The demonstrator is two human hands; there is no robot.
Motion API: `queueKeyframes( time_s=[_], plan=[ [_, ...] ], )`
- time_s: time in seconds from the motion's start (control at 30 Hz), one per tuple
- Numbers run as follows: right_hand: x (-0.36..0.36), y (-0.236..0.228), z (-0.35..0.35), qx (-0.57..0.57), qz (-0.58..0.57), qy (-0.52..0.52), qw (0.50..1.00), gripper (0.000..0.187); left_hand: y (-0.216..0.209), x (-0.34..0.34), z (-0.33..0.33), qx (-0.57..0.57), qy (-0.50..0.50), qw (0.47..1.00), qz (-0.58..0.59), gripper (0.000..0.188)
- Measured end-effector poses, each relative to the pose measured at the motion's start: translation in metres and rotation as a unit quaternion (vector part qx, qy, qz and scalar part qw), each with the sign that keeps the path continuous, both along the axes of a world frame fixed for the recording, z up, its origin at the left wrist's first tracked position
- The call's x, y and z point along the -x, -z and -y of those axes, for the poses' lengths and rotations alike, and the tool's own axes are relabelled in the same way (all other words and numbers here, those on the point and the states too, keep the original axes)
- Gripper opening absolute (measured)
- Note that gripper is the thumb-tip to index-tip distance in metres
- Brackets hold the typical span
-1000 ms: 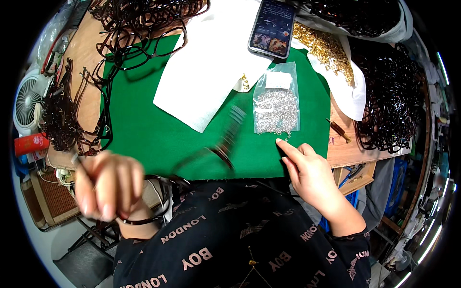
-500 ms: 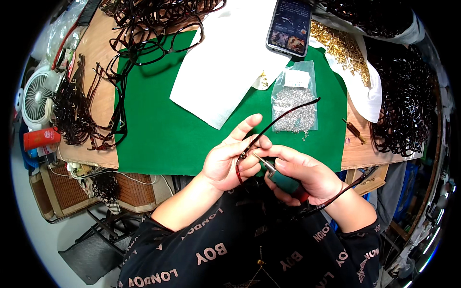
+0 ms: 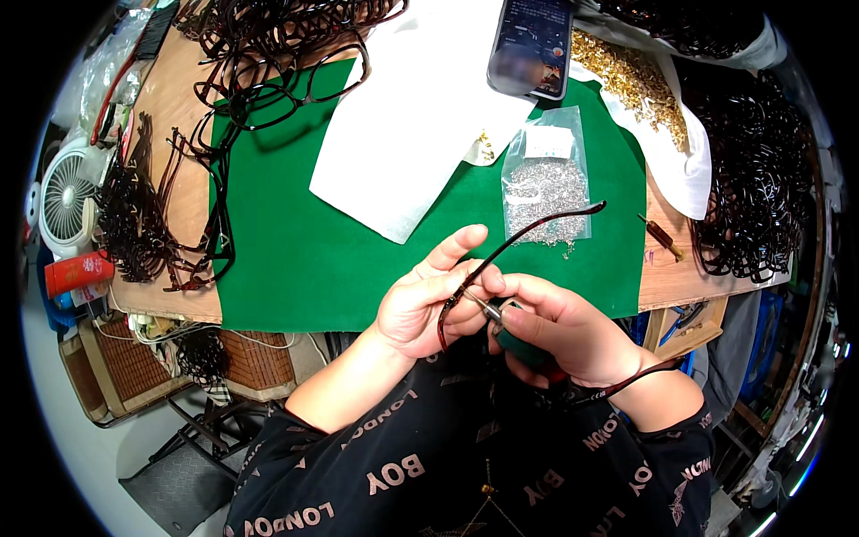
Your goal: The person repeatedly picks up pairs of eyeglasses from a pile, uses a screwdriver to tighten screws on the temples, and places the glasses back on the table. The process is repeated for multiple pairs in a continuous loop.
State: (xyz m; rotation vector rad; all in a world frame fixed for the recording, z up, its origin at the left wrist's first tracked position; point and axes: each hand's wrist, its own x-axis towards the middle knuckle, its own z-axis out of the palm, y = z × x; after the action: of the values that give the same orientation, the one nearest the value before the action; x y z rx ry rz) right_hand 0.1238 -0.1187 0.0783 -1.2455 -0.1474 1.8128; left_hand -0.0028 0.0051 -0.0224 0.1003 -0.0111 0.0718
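My left hand (image 3: 416,306) is closed on a dark tortoiseshell eyeglass frame (image 3: 519,234), pinching it near the hinge. One temple slants up to the right over the green mat. Another dark temple passes by my right wrist; the frame's front is mostly lost against the black shirt. In my right hand (image 3: 586,336) is a green and red screwdriver (image 3: 522,347), its thin metal shaft pointing at the hinge area beside my left fingertips. Whether the tip touches a screw is too small to tell.
The green mat (image 3: 277,242) bears a white sheet (image 3: 394,161) and a clear bag of tiny silver screws (image 3: 546,192). A phone (image 3: 534,45), gold hardware (image 3: 631,85) and a small brown-handled screwdriver (image 3: 660,236) lie beyond. Dark eyeglass frames (image 3: 286,94) and temple parts (image 3: 752,179) are heaped around.
The screwdriver's shaft has come closer to the frame's hinge, with my right hand turned slightly. The upper temple has tipped lower and to the right. My left hand keeps its grip.
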Motion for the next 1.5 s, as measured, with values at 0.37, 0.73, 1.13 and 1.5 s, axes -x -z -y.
queueKeyframes(
  time_s=[0.37, 0.73, 1.13, 1.5],
  plan=[
    [-0.001, 0.011, 0.009, -0.012, -0.087, 0.063, 0.994, 0.026, -0.009, -0.003, 0.003, 0.003, 0.011, 1.000, 0.001, 0.034],
    [-0.019, 0.020, 0.043, -0.073, 0.699, -0.074, 0.708, 0.026, -0.047, 0.057, -0.087, -0.243, -0.263, 0.929, -0.091, 0.034],
    [-0.018, 0.019, 0.039, -0.038, 0.687, -0.095, 0.719, 0.026, -0.082, 0.017, -0.026, -0.946, -0.061, 0.241, -0.207, 0.034],
    [-0.010, 0.020, 0.039, -0.045, 0.708, -0.175, 0.683, 0.039, -0.128, 0.059, -0.052, -0.915, -0.089, 0.343, -0.193, 0.023]
  ],
)
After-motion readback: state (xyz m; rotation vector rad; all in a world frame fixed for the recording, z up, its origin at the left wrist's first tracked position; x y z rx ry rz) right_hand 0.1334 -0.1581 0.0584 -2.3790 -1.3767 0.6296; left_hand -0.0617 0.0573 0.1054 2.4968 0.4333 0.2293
